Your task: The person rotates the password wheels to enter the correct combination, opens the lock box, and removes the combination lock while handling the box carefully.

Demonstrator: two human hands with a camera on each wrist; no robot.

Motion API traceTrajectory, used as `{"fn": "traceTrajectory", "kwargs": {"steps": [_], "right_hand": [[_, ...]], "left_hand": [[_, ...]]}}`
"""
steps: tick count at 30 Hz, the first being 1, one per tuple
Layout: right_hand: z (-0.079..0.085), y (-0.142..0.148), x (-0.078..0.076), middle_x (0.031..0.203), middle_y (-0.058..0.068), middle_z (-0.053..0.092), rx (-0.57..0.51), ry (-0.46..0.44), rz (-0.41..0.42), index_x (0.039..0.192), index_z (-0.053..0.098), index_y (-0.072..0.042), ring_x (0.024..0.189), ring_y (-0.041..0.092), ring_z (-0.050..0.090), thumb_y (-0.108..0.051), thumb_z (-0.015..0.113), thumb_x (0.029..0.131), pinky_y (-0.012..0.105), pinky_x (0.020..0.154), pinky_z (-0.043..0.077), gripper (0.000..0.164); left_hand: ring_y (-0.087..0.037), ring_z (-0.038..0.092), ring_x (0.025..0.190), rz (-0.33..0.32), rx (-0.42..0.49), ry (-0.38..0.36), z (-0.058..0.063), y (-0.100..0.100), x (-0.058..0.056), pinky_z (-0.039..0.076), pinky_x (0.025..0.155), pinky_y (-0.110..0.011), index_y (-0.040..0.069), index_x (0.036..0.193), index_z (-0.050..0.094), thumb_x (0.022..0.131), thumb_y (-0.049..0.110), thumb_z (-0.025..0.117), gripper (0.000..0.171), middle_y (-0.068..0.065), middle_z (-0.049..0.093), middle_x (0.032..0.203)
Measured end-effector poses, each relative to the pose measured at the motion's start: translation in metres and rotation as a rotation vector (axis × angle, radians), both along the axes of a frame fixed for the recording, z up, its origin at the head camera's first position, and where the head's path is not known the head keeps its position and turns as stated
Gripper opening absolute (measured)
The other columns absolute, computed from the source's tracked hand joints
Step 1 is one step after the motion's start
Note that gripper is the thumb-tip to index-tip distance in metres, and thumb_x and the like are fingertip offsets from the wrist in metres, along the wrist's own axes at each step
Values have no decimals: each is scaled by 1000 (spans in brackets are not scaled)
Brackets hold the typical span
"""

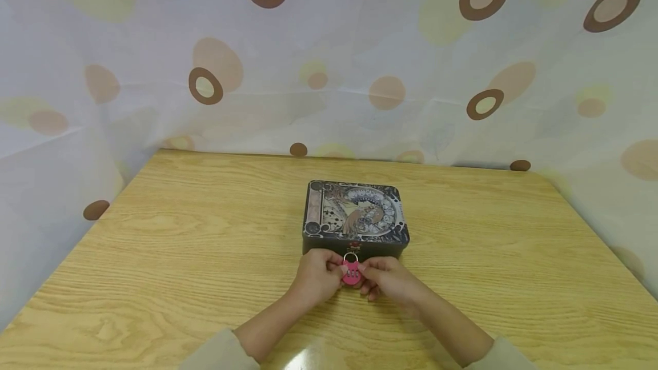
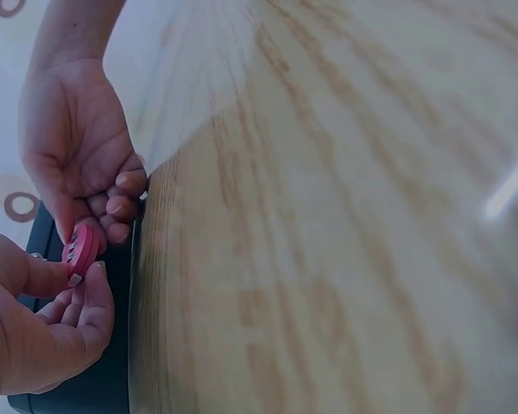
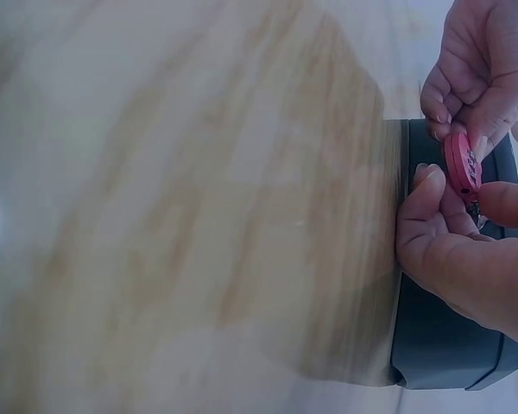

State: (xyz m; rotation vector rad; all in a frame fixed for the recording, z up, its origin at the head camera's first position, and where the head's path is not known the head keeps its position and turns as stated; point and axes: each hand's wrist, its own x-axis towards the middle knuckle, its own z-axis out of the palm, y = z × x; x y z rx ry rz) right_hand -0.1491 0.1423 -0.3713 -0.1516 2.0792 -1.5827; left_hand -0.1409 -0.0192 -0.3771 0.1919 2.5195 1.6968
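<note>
A pink combination padlock (image 1: 352,273) with number dials and a silver shackle is held in front of a dark tin box (image 1: 354,213) with a printed lid. The left hand (image 1: 320,276) pinches the padlock's left side between thumb and fingers. From the other side the right hand (image 1: 392,280) pinches it too, its thumb by the dials. A small clasp (image 1: 354,246) shows on the box front, just behind the shackle; whether the shackle passes through it cannot be told. Both wrist views show the pink padlock (image 2: 83,250) between the fingertips, close against the box (image 3: 445,345).
The box stands on a wood-grain table (image 1: 180,244). A white curtain (image 1: 334,44) with brown, peach and yellow circles hangs behind the table and along its sides. Light glares off the table near its front edge.
</note>
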Motion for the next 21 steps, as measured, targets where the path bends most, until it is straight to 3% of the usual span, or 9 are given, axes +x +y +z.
{"fn": "traceTrajectory", "kwargs": {"steps": [21], "right_hand": [[-3, 1, 0, 74, 2, 57, 25, 79, 20, 102, 51, 15, 68, 8, 55, -7, 50, 92, 20, 60, 51, 24]], "left_hand": [[-10, 54, 53, 7, 12, -14, 0, 0, 0, 48, 47, -19, -11, 83, 63, 80, -5, 60, 8, -15, 64, 68]]}}
